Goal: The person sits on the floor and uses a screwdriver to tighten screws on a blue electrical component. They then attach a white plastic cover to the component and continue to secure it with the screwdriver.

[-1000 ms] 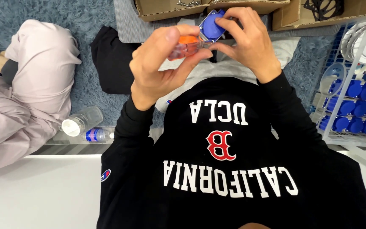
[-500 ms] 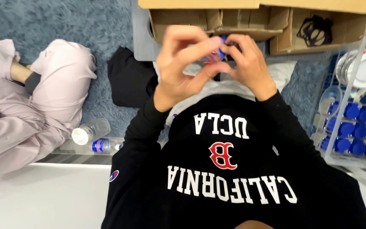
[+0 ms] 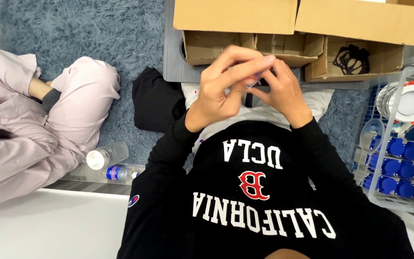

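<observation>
between two hands (image 3: 252, 88), perhaps one small part (image 3: 253, 82)

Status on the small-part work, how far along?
Done: rows of blue-capped parts stand in the clear bin. In hand: left hand and right hand pinch one small piece, mostly hidden. Left: black parts in the open box; count unclear.

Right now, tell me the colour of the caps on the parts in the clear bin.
Blue caps, in the clear bin; head view.

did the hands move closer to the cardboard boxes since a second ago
Yes. The left hand and right hand now overlap the open cardboard boxes; earlier they were below the boxes' edge, though the camera shifted too.
</observation>
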